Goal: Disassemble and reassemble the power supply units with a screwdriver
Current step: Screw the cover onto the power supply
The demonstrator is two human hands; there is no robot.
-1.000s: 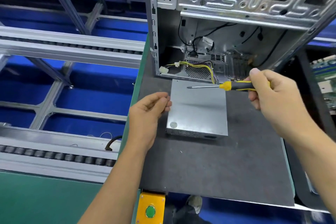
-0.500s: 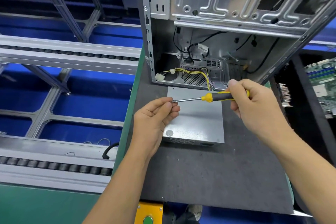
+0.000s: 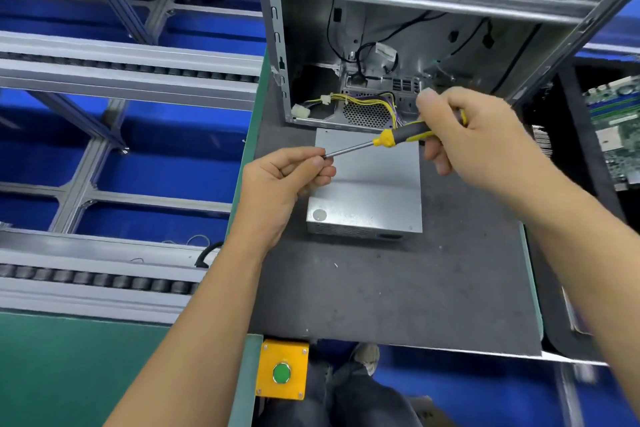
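Observation:
A grey metal power supply unit (image 3: 374, 191) lies flat on the dark mat (image 3: 381, 288), just in front of an open computer case (image 3: 450, 10). My right hand (image 3: 485, 146) grips the yellow-and-black handle of a screwdriver (image 3: 398, 137) above the unit, its shaft pointing left. My left hand (image 3: 287, 180) pinches the tip of the shaft between thumb and fingers, over the unit's left edge. Whether a screw sits between those fingers is hidden. A second power supply with yellow wires (image 3: 363, 107) sits inside the case.
A roller conveyor (image 3: 104, 281) with aluminium rails runs along the left. A yellow box with a green button (image 3: 282, 371) hangs at the table's front edge. A green circuit board (image 3: 616, 135) lies at the right. My shoe and trouser legs show below the table.
The screwdriver swung left until its tip reached my left hand, whose fingers closed on it. My right hand moved left and tilted the handle upward.

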